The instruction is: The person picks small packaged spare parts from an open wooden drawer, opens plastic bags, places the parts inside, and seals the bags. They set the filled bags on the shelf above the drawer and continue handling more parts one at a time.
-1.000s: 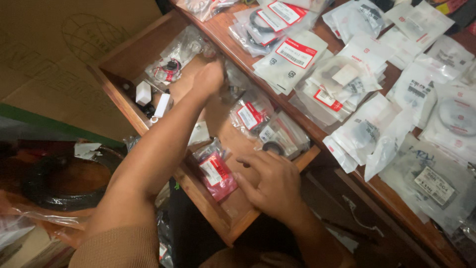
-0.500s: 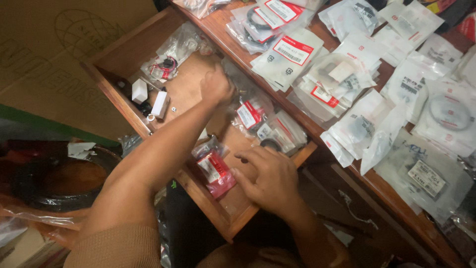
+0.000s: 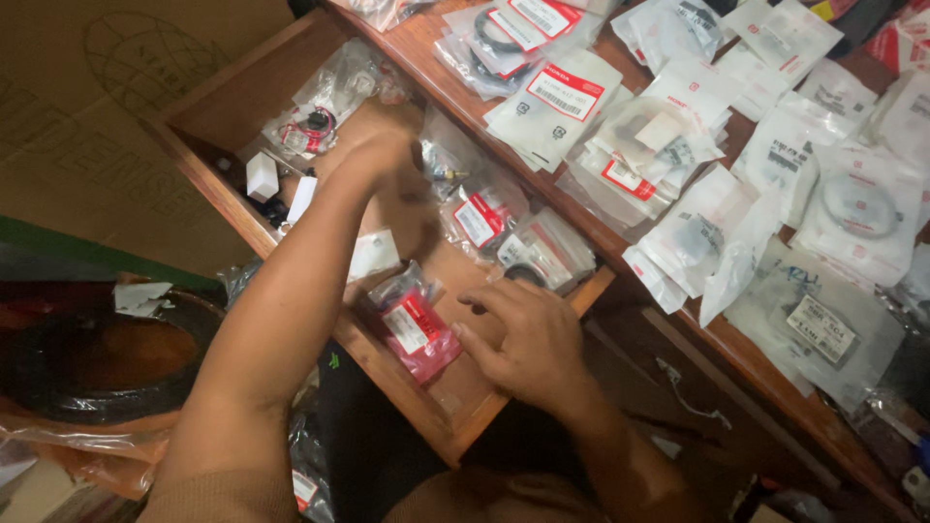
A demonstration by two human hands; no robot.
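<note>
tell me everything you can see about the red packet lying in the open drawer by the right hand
The red packet is a small clear plastic bag with reddish contents and a white label edged in red on top. It lies flat and slantwise on the wooden floor of the open drawer, near its front rail. The plastic looks crinkled and glossy. The right hand rests just beside it, fingers curled at or near its edge; contact is unclear. The left hand reaches further back, away from it.

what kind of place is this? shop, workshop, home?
Probably a spare-parts shop or workshop store. A wooden counter is covered with clear bagged parts, some holding rings or seals. The left hand and right hand sort through an open wooden drawer of more packets, including a red packet.
</note>
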